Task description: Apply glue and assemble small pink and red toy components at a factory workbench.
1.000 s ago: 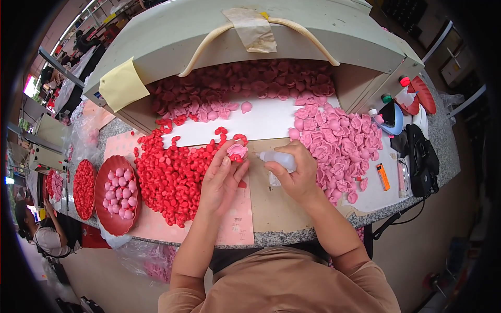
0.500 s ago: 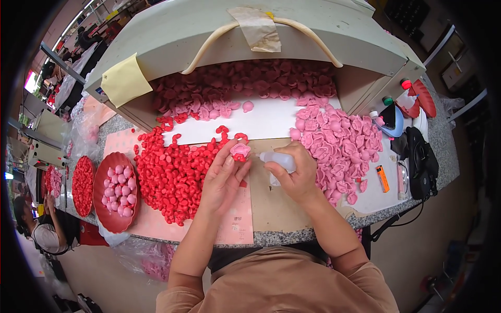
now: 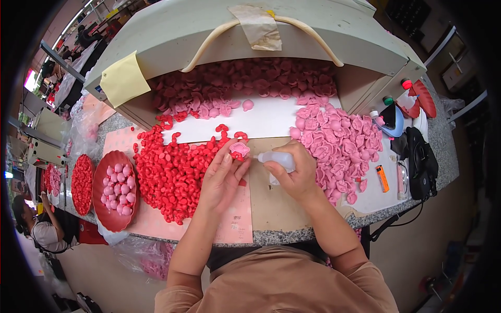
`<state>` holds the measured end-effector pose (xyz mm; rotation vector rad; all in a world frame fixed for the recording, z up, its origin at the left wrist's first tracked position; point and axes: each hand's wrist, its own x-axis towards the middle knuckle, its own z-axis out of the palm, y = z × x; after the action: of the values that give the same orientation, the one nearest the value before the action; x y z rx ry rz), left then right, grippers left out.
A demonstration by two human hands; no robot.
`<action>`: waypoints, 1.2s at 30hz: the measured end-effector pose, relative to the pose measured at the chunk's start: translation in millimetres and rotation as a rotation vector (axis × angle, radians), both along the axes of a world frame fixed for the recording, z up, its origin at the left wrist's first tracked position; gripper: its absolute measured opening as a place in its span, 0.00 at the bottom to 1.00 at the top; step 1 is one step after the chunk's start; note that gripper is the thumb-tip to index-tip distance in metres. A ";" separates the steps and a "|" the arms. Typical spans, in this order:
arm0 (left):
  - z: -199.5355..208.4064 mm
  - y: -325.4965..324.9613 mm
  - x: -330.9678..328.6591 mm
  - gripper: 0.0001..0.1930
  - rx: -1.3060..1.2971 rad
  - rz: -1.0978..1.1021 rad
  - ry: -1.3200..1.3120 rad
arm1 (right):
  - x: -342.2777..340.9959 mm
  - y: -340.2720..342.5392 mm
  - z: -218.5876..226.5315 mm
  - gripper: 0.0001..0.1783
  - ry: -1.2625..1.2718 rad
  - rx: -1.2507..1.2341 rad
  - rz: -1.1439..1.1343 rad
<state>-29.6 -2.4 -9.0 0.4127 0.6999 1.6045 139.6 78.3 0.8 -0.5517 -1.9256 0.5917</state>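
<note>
Between the thumb and fingers of my left hand (image 3: 223, 175) is a small pink and red plastic piece (image 3: 240, 149), its pink hollow side facing up. My right hand (image 3: 297, 172) grips a translucent white squeeze bottle (image 3: 275, 159) lying sideways, its thin nozzle pointing left at the piece. Whether the tip touches the piece is too small to tell. Left of my left hand spreads a heap of small red plastic parts (image 3: 172, 180). To the right of my right hand lies a pile of pink cup-shaped pieces (image 3: 342, 141).
A grey cabinet (image 3: 313, 39) arches over more pink pieces at the back. Red dishes stand at left, one holding pink balls (image 3: 119, 189). An orange lighter (image 3: 382, 179), a black pouch (image 3: 421, 164) and a blue container (image 3: 392, 122) lie at right. Another person (image 3: 49, 224) works far left.
Both hands keep almost the same place and the same hold. The view has shifted very slightly. At far left the other person's arm has moved a little.
</note>
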 end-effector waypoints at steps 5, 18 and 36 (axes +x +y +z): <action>-3.0 -0.3 -1.7 0.22 -0.004 -0.010 -0.027 | 1.3 -6.0 10.9 0.14 0.171 -0.433 -0.009; -0.8 -0.7 0.1 0.22 -0.037 -0.058 -0.056 | -2.2 -4.8 4.1 0.15 0.164 -0.486 0.052; 1.2 -1.3 0.7 0.23 -0.030 -0.083 -0.046 | -5.2 -4.9 5.7 0.13 0.066 -0.351 0.070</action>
<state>-28.9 -3.7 -7.8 0.3775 0.6632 1.5194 134.4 73.4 6.4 -0.6774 -1.7934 0.9917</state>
